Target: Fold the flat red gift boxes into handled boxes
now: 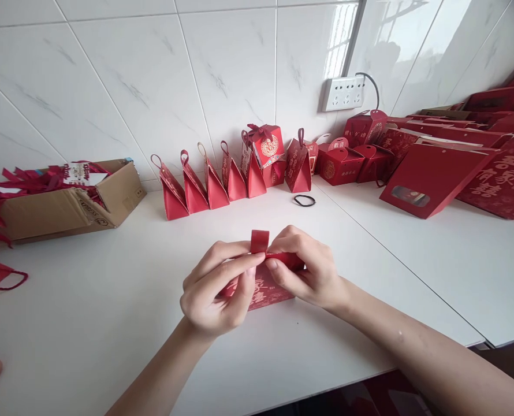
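Note:
A red paper gift box point(268, 294) with pale printed characters stands on the white table in front of me, partly covered by my hands. A flat red ribbon loop point(260, 241) sticks up from its top edge. My left hand point(220, 283) pinches the top edge at the foot of the loop, thumb in front and fingers along it. My right hand point(306, 266) pinches the same edge just to the right, with thumb and index finger close together. The fingertips of both hands nearly meet below the loop.
A row of red triangular boxes point(196, 190) lines the wall, with a black elastic band point(304, 200) nearby. At left lies a cardboard box point(44, 216) of ribbons. Red cube boxes point(341, 164) and a pile of red bags point(434, 173) fill the right. A power strip point(343, 93) hangs above.

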